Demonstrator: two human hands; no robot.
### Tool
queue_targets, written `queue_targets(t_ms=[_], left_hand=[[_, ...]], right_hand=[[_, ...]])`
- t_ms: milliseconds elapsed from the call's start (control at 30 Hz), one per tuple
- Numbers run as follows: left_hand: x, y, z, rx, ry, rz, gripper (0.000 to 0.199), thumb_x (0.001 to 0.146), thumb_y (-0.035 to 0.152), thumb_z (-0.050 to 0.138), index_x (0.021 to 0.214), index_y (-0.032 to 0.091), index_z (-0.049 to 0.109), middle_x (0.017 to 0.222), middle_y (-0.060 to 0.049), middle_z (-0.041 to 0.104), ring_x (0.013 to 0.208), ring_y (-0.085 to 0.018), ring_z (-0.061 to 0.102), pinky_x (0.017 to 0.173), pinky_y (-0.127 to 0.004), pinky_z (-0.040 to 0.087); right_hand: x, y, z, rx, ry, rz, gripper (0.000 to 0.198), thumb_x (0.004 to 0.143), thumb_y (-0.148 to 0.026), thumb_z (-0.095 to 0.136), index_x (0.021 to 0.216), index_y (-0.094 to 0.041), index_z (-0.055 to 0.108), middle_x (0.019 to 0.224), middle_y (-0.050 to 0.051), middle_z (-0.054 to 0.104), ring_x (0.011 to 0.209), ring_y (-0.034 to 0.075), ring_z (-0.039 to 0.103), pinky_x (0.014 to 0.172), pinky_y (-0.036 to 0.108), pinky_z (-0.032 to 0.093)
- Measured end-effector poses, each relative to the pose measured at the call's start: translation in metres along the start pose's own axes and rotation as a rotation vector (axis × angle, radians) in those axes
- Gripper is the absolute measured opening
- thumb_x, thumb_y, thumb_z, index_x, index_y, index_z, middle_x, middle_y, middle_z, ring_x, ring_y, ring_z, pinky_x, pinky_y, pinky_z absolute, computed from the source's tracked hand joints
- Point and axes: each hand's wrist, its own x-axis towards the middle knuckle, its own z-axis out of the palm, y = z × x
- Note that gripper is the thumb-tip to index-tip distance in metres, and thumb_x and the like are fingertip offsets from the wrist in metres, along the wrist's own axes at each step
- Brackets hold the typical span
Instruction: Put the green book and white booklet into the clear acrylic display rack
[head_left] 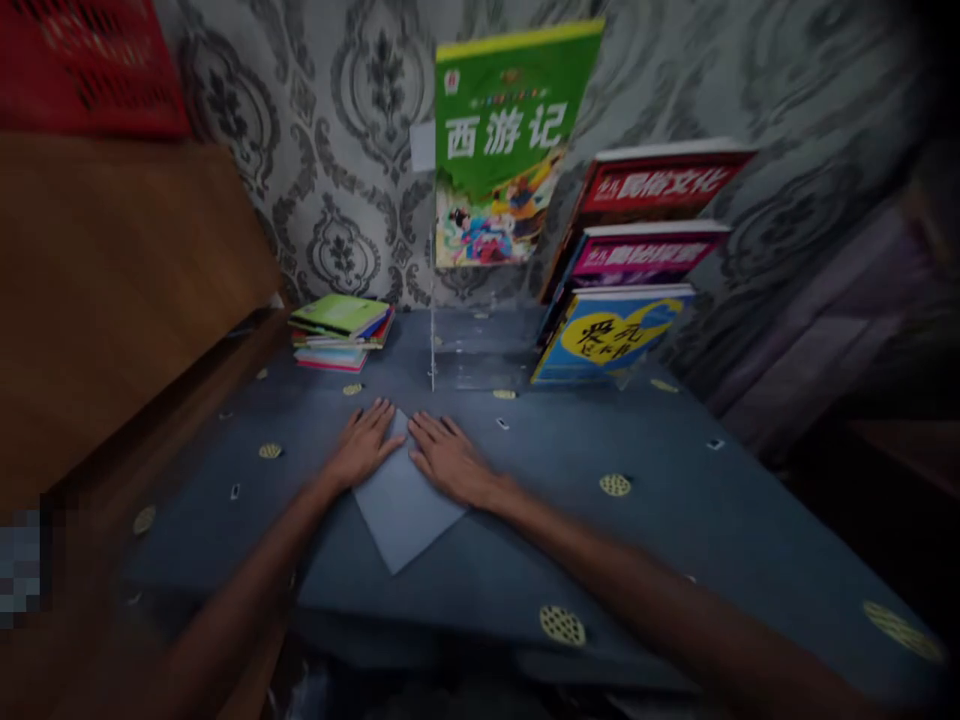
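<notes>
L. hand (365,440) & R. hand (451,460) lie flat on paper sheet (405,512) (each grip fully spread, clasping nothing); uneven pressure might skew it.

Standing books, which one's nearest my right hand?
The blue book, front and lowest, closest to your right hand; the purple book and red book stand behind it, and the green book sits higher, to its left.

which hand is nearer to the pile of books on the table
Left. The left hand lies at the left edge of the paper, in front of the pile of books and slightly right; the right hand lies at the paper's right edge, farther away.
</notes>
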Motion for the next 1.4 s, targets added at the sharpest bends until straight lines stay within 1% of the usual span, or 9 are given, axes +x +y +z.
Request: queue_targets(t_ms=[200, 400, 533, 667, 833, 967, 1133, 1267, 1400], left_hand=[[-0.002, -0.001, 0.001, -0.027, 0.051, 0.0, 0.055, 0.1, 0.048, 0.035, 0.143, 0.016, 0.046, 0.153, -0.014, 0.044, 0.146, -0.025, 0.034, 0.118, -0.048, 0.029], [-0.006, 0.01, -0.004, 0.051, 0.041, 0.006, 0.055, 0.1, 0.045, 0.037, 0.142, 0.012, 0.047, 0.154, -0.016, 0.041, 0.147, -0.027, 0.031, 0.12, -0.05, 0.026], [-0.017, 0.033, 0.0, 0.051, 0.036, 0.09, 0.057, 0.1, 0.047, 0.034, 0.146, 0.013, 0.041, 0.155, -0.016, 0.04, 0.147, -0.026, 0.031, 0.119, -0.05, 0.027], [-0.037, 0.066, 0.004, 0.027, -0.007, 0.217, 0.057, 0.102, 0.045, 0.028, 0.149, 0.014, 0.035, 0.156, -0.013, 0.039, 0.148, -0.022, 0.03, 0.121, -0.047, 0.024], [-0.054, 0.087, 0.002, -0.011, -0.026, 0.265, 0.061, 0.101, 0.047, 0.032, 0.15, 0.01, 0.031, 0.158, -0.014, 0.036, 0.15, -0.021, 0.025, 0.123, -0.044, 0.02], [-0.056, 0.077, -0.001, -0.075, -0.019, 0.257, 0.058, 0.101, 0.047, 0.034, 0.148, 0.014, 0.035, 0.156, -0.013, 0.039, 0.149, -0.02, 0.028, 0.122, -0.044, 0.023], [-0.056, 0.038, -0.005, -0.117, 0.043, 0.126, 0.05, 0.101, 0.045, 0.034, 0.141, 0.018, 0.046, 0.153, -0.013, 0.044, 0.145, -0.023, 0.036, 0.121, -0.047, 0.026], [-0.066, 0.005, -0.011, -0.095, 0.117, -0.039, 0.047, 0.101, 0.045, 0.034, 0.134, 0.018, 0.054, 0.15, -0.014, 0.047, 0.14, -0.026, 0.042, 0.117, -0.048, 0.033], [-0.082, -0.01, -0.016, -0.1, 0.109, -0.088, 0.056, 0.099, 0.055, 0.035, 0.137, 0.018, 0.051, 0.15, -0.015, 0.046, 0.138, -0.028, 0.044, 0.116, -0.048, 0.034]], right_hand=[[-0.034, 0.003, 0.008, -0.021, 0.035, -0.065, 0.055, 0.101, -0.037, 0.037, 0.148, -0.01, 0.04, 0.156, 0.018, 0.037, 0.147, 0.028, 0.031, 0.119, 0.051, 0.028], [-0.067, 0.0, 0.008, -0.035, 0.116, -0.141, 0.047, 0.1, -0.028, 0.039, 0.141, -0.008, 0.049, 0.149, 0.018, 0.048, 0.143, 0.026, 0.039, 0.116, 0.051, 0.034], [-0.075, 0.002, 0.012, 0.007, 0.22, -0.188, 0.04, 0.097, -0.024, 0.043, 0.132, -0.011, 0.058, 0.138, 0.018, 0.059, 0.134, 0.026, 0.051, 0.112, 0.05, 0.04], [-0.075, 0.006, 0.009, 0.102, 0.354, -0.197, 0.028, 0.093, -0.019, 0.047, 0.113, -0.015, 0.068, 0.121, 0.015, 0.07, 0.115, 0.027, 0.063, 0.1, 0.048, 0.05], [-0.075, 0.004, -0.001, 0.214, 0.397, -0.188, 0.02, 0.091, -0.014, 0.049, 0.095, -0.018, 0.068, 0.097, 0.01, 0.072, 0.096, 0.024, 0.066, 0.085, 0.042, 0.055], [-0.075, 0.001, -0.005, 0.199, 0.354, -0.181, 0.018, 0.092, -0.018, 0.05, 0.094, -0.018, 0.068, 0.096, 0.01, 0.07, 0.097, 0.026, 0.064, 0.085, 0.043, 0.053], [-0.074, 0.0, -0.006, 0.17, 0.292, -0.246, 0.021, 0.094, -0.023, 0.051, 0.101, -0.019, 0.07, 0.101, 0.011, 0.071, 0.107, 0.027, 0.062, 0.098, 0.05, 0.047], [-0.074, -0.002, -0.006, 0.145, 0.143, -0.353, 0.033, 0.093, -0.039, 0.059, 0.119, -0.019, 0.066, 0.127, 0.015, 0.064, 0.125, 0.03, 0.053, 0.102, 0.052, 0.045], [-0.073, -0.006, -0.006, 0.091, 0.058, -0.367, 0.048, 0.09, -0.047, 0.063, 0.127, -0.018, 0.061, 0.139, 0.017, 0.055, 0.135, 0.033, 0.044, 0.105, 0.055, 0.042]])
